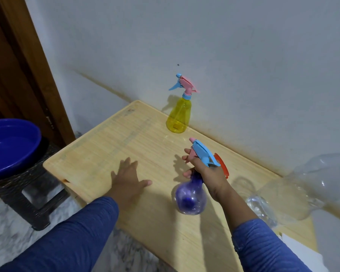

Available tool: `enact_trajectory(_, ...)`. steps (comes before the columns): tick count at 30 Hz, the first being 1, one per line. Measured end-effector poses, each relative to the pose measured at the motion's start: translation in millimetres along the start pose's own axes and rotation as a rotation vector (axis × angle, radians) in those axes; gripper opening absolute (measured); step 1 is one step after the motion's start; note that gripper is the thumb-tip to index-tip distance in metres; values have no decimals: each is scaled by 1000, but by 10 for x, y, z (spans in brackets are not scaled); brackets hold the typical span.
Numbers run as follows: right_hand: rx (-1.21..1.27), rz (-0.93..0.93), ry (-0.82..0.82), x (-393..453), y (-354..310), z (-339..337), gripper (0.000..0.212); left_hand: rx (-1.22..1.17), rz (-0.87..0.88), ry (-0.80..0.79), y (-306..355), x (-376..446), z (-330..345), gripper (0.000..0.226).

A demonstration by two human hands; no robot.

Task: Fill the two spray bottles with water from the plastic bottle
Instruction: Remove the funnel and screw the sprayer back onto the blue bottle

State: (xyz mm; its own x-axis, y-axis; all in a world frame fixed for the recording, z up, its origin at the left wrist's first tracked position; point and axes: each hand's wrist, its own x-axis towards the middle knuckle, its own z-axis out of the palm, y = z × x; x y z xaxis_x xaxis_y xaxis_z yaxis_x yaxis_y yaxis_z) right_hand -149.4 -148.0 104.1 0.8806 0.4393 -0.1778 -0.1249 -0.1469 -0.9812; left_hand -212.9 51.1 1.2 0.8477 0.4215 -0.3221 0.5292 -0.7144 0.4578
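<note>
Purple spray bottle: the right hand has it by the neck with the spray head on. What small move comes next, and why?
Probably steady the purple spray bottle with the left hand and twist off its spray head. The right hand grips the neck with the head still attached, so no water can go in. The left hand lies open on the table, free to help.

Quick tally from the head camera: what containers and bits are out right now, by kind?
Spray bottles: 2, yellow by the wall, purple held in the right hand
Clear plastic bottles: 1, lying on the table
Orange funnel: 1
Blue basins: 1
Total: 5
</note>
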Motion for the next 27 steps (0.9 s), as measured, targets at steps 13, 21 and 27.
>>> enact_trajectory(13,158,-193,108,124,-563,-199,31,-826,465,-361,1013,-296,-285,87)
enact_trajectory(21,-39,-309,389,269,-487,-235,41,-696,439,-2,1354,-99,-537,97)
enact_trajectory(27,-71,-351,494,548,-578,-323,40,-695,439,110,1588,157,-501,96)
